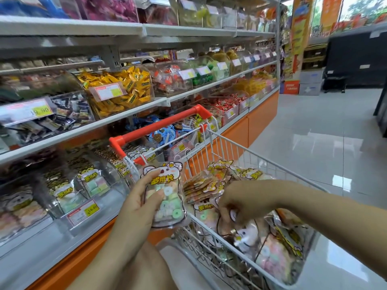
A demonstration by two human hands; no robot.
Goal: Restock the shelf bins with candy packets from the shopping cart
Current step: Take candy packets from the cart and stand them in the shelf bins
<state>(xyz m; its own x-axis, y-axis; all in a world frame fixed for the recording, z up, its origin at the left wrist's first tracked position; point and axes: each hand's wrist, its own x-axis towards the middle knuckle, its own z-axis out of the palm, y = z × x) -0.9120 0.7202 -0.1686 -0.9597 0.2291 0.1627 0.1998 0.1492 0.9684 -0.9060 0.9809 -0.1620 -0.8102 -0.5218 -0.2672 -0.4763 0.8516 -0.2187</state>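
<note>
Head view: the danger here is a slip. The glossy ring-candy packet [167, 197] is only lightly clamped in the left hand [138, 203], thumb across its front and fingers behind, and it hangs over the gap beside the shopping cart [211, 151]. One knock on the rim could drop it.

Right of that hand and lower, the right hand [238, 203] dips into the cart, fingers curled down and pinching a bear-face packet [226, 227]. A sharp tug might drag neighbouring packets out. The shelf bin [92, 185] sits left of the left hand.
</note>
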